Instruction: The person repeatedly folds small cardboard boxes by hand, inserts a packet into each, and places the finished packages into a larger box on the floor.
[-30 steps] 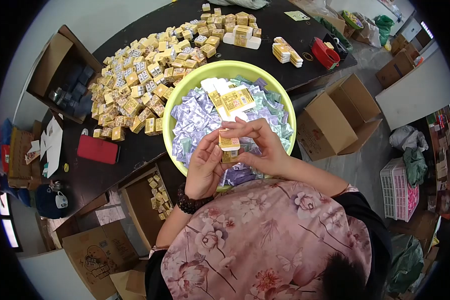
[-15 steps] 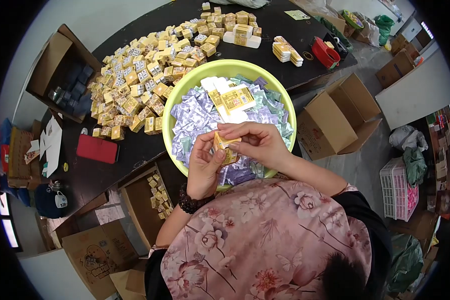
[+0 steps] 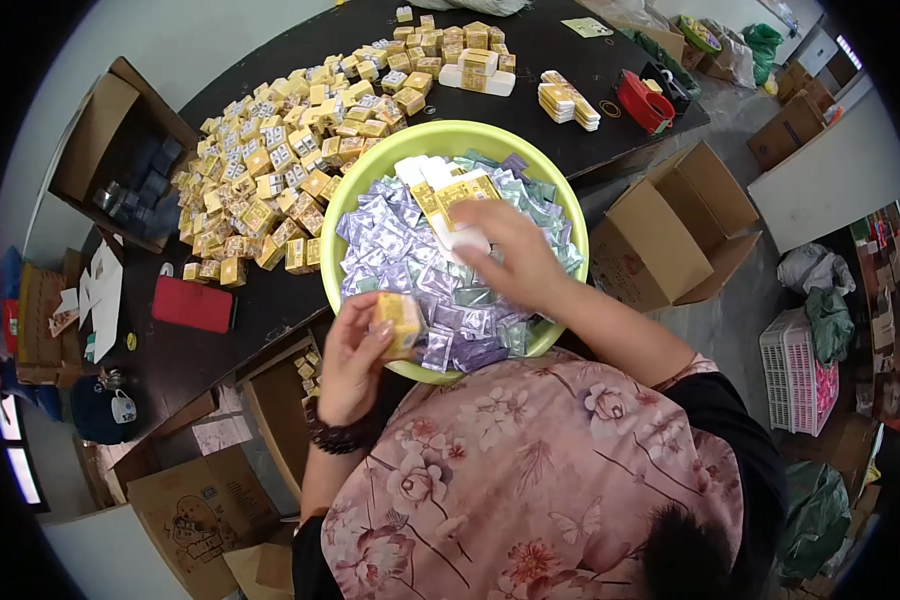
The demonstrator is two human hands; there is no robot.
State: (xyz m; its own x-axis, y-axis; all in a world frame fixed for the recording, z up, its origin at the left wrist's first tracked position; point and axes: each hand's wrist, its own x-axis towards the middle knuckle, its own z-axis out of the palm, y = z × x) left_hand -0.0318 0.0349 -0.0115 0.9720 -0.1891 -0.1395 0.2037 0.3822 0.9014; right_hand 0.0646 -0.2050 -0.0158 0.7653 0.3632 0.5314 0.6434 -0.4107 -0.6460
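My left hand (image 3: 355,345) is closed around a small yellow box (image 3: 398,326) at the near left rim of a lime-green basin (image 3: 577,215). Purple and green foil sachets (image 3: 390,225) fill the basin. On top of them lie flat yellow-and-white cartons (image 3: 460,195), unfolded and overlapping. Over the lower end of these cartons is my right hand (image 3: 518,258), slightly blurred, its thumb and fingers apart and hiding part of the cartons.
A large heap of small yellow boxes (image 3: 280,160) covers the dark table (image 3: 560,50) left of the basin. Stacked flat cartons (image 3: 568,100) and a red tape dispenser (image 3: 645,103) lie at the right. A red phone case (image 3: 195,302) is at the left; an open cardboard box (image 3: 670,230) stands right.
Both hands were together on the yellow box. My left hand has carried it left and down, while my right hand has let go and moved up to the flat cartons.
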